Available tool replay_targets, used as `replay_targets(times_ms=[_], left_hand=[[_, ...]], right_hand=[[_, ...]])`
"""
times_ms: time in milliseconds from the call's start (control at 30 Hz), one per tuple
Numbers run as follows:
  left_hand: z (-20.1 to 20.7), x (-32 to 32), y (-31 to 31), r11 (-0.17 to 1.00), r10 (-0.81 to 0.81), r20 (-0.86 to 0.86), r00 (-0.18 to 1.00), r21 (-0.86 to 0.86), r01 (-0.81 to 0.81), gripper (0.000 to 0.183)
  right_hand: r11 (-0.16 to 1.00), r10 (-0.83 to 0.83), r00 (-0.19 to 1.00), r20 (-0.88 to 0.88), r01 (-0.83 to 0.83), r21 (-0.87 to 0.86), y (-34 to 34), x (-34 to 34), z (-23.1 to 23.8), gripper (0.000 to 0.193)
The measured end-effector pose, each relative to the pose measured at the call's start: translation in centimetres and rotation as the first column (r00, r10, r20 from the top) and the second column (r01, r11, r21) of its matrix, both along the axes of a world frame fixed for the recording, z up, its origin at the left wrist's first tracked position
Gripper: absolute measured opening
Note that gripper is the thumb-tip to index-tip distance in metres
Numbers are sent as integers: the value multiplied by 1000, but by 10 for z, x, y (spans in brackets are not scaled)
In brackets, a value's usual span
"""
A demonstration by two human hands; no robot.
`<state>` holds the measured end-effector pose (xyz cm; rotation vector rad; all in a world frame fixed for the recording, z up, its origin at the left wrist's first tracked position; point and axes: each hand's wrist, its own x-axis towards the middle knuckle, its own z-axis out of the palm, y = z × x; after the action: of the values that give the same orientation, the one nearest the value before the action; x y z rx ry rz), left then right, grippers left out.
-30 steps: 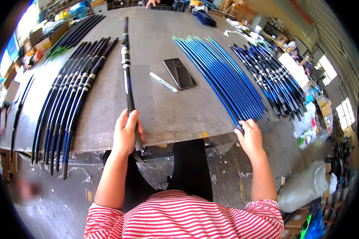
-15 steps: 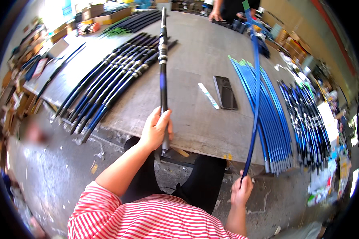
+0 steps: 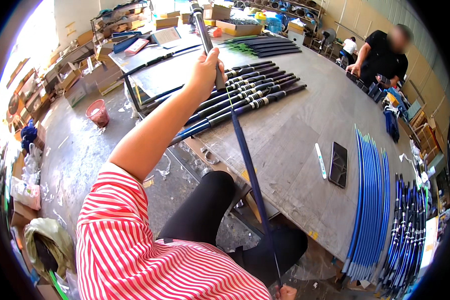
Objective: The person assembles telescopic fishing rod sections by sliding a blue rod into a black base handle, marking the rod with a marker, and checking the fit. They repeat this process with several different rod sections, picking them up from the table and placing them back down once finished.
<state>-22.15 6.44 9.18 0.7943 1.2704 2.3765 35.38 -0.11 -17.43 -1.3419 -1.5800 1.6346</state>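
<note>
My left hand (image 3: 205,75), raised at the upper middle, is wrapped round a black fishing rod handle section (image 3: 200,22) with a silver fitting. Below it slants a thin dark-blue rod section (image 3: 248,167), its narrow greenish tip at the handle section's lower end. Whether that tip is inside the tube, I cannot tell. At the bottom edge my right hand (image 3: 286,293) is closed on the blue section's thick end, partly cut off by the picture. Several black fishing rods (image 3: 259,101) with silver fittings lie side by side on the table (image 3: 295,135), just beyond my left forearm.
A phone (image 3: 338,165) and a white marker (image 3: 320,161) lie beside a row of blue rod sections (image 3: 371,205). Further right is a bundle of black-and-blue rods (image 3: 405,225). Green-tipped black rods (image 3: 265,47) lie farther back. A co-worker (image 3: 385,57) stands across the table; a pink bucket (image 3: 98,114) is on the floor.
My view has swung left. My left hand has lifted the handle section up and away; the blue section's tip has come from the far right to the handle section's lower end.
</note>
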Motion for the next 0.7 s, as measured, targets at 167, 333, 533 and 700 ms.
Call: replay_targets(times_ms=[167, 333, 533, 700], left_hand=[[9, -17, -8, 994, 102, -34, 994, -31, -103, 17], [5, -17, -9, 990, 136, -76, 988, -26, -138, 18], [2, -13, -10, 993, 117, -123, 985, -8, -119, 19], [4, 0, -10, 988, 129, -166, 978, -61, -141, 24]], right_hand=[[996, 67, 998, -12, -66, 63, 7, 14, -32, 39], [981, 60, 987, 151, -86, 171, -3, -10, 4, 44], [984, 130, 991, 25, -132, 123, -1, -3, -5, 48], [999, 30, 975, -221, -37, -26, -1, 4, -30, 46]])
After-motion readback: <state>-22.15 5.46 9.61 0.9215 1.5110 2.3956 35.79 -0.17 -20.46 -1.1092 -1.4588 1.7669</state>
